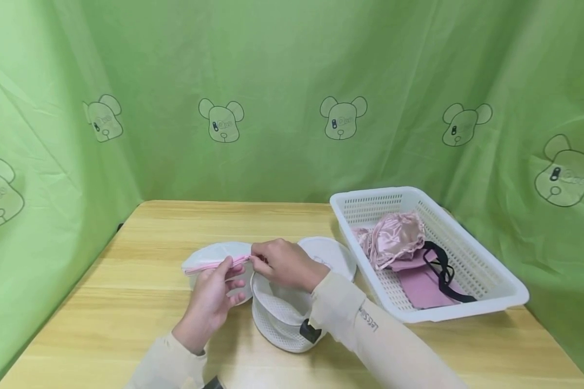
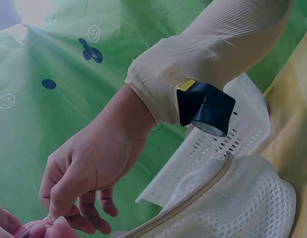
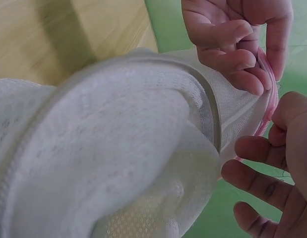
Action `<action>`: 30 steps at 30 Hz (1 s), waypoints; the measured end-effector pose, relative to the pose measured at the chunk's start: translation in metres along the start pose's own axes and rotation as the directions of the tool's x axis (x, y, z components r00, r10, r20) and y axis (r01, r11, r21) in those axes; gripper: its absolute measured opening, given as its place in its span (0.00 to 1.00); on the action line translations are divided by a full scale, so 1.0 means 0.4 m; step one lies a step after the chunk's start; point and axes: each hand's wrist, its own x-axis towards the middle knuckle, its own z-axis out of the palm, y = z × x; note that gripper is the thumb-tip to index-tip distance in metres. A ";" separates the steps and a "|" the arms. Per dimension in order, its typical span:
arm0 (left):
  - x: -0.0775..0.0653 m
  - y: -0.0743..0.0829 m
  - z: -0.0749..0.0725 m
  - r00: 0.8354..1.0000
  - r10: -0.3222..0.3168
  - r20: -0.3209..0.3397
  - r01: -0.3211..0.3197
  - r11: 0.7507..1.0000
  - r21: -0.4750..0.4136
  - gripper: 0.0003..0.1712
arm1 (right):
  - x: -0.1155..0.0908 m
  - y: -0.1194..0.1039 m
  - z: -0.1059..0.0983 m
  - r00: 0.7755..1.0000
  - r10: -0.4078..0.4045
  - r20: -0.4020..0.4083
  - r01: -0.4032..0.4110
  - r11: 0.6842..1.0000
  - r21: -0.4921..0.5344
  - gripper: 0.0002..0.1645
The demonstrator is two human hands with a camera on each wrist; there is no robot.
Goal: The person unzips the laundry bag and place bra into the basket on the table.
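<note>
A white mesh laundry bag (image 1: 279,332) stands on the table with its round mouth facing up. To its left is a rounded white mesh piece (image 1: 216,251) with a pink zipper (image 1: 199,268) across it; whether the two are joined, I cannot tell. My left hand (image 1: 211,297) pinches the zipper between thumb and forefinger, its other fingers loosely bent. At the zipper's right end, my right hand (image 1: 287,265) pinches with thumb and forefinger, above the bag's mouth. The right wrist view shows both hands along the pink zipper (image 3: 267,116); its pull is hidden.
Behind the bag lies a round white lid-like piece (image 1: 333,256). A white perforated basket (image 1: 467,237) at the right holds shiny pink fabric (image 1: 399,237), flat pink pieces (image 1: 425,286) and a black strap (image 1: 443,275). Green curtains (image 1: 282,173) surround the wooden table (image 1: 117,302).
</note>
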 end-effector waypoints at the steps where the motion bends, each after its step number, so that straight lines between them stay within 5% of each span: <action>1: 0.000 0.000 0.000 1.000 0.000 0.000 0.000 1.000 0.001 0.18 | 0.000 0.001 0.000 1.000 -0.001 0.000 0.001 1.000 -0.002 0.12; 30: -0.017 0.016 -0.004 1.000 0.014 0.003 -0.014 1.000 0.011 0.16 | -0.014 0.048 -0.016 0.999 0.045 0.004 -0.045 0.999 -0.025 0.11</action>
